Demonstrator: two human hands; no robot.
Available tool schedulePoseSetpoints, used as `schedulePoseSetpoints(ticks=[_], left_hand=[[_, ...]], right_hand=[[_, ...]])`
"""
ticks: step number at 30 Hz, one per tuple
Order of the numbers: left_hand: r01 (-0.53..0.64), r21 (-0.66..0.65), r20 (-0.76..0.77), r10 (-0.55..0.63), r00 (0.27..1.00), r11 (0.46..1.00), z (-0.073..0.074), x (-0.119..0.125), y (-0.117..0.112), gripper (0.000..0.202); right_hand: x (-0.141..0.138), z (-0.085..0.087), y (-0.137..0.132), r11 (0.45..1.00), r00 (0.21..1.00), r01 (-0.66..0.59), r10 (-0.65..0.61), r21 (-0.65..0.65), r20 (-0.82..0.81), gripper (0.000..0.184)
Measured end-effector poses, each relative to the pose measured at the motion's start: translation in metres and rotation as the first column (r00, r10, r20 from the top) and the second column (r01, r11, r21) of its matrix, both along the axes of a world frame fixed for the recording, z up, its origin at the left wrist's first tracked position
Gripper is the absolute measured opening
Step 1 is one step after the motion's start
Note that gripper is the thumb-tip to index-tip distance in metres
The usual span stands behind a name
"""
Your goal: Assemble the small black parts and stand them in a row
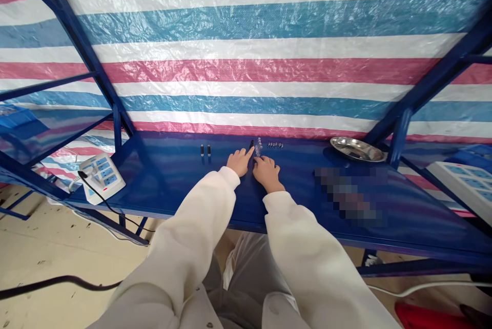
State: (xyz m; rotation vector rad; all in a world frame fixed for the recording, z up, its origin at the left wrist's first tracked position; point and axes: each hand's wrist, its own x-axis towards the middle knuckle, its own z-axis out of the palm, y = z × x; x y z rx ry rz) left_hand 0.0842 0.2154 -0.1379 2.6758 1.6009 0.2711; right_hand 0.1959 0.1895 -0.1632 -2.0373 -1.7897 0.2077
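Observation:
My left hand [239, 161] rests over the blue tabletop with its index finger stretched toward a small group of black pieces [251, 143]. Beside it, my right hand [268, 172] has its fingers bent but apart, their tips at the near end of a line of small clear or silvery pieces [259, 145]. Whether the fingertips press on these pieces is too small to tell. Just to the right lies a short row of small shiny metal parts [275, 145]. Two small black cylinders with pale ends, a left one [202, 150] and a right one [209, 150], stand left of my hands.
A round metal dish [357, 148] sits at the table's back right. A blurred-out object [348, 196] lies nearer on the right. At the left end is a white power strip [102, 178] with a black cable. Blue metal posts [400, 134] frame the blue table [165, 185].

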Motion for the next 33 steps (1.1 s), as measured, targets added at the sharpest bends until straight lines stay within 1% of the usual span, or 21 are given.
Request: schedulePoseSetpoints(ticks=[5,7,11,15,17,19,24,27,30,33], left_hand=[[-0.033,0.09,0.071,0.026,0.997,0.995,0.004,0.002,0.004,0.032],[-0.061,0.096,0.085,0.053,0.995,0.993,0.005,0.001,0.004,0.024],[-0.115,0.046,0.134,0.107,0.985,0.992,0.007,-0.008,0.002,0.019],[-0.194,0.007,0.268,0.185,0.945,0.981,0.01,-0.025,-0.002,0.016],[-0.222,-0.001,0.359,0.208,0.91,0.975,0.01,-0.035,-0.004,0.014],[-0.242,-0.015,0.461,0.222,0.859,0.97,0.007,-0.043,-0.005,0.012],[-0.274,-0.074,0.691,0.247,0.679,0.959,-0.009,-0.055,-0.002,0.012],[-0.29,-0.071,0.761,0.24,0.603,0.954,-0.015,-0.057,-0.001,0.012],[-0.288,-0.064,0.794,0.224,0.565,0.955,-0.015,-0.058,0.0,0.011],[-0.283,-0.063,0.828,0.209,0.521,0.957,-0.015,-0.058,0.0,0.011]], right_hand=[[0.0,-0.004,0.003,1.0,1.0,-0.016,0.016,-0.025,0.007,0.043],[-0.001,-0.005,0.004,0.999,1.0,-0.015,0.016,-0.029,0.019,0.043],[-0.002,-0.006,0.006,0.999,0.999,-0.009,0.01,-0.037,0.038,0.044],[-0.003,-0.004,0.008,0.995,0.999,0.0,0.005,-0.098,0.049,0.048],[-0.003,-0.003,0.008,0.993,0.999,0.009,-0.004,-0.12,0.046,0.049],[-0.004,-0.003,0.009,0.991,0.999,0.01,-0.004,-0.132,0.044,0.05],[-0.003,-0.004,0.011,0.99,0.999,0.003,0.004,-0.144,0.047,0.051],[-0.002,-0.004,0.01,0.99,1.0,-0.011,0.015,-0.139,0.028,0.051],[-0.003,-0.005,0.006,0.992,0.999,-0.04,0.042,-0.123,0.016,0.049],[-0.006,-0.005,0.0,0.993,0.995,-0.101,0.101,-0.061,0.001,0.043]])
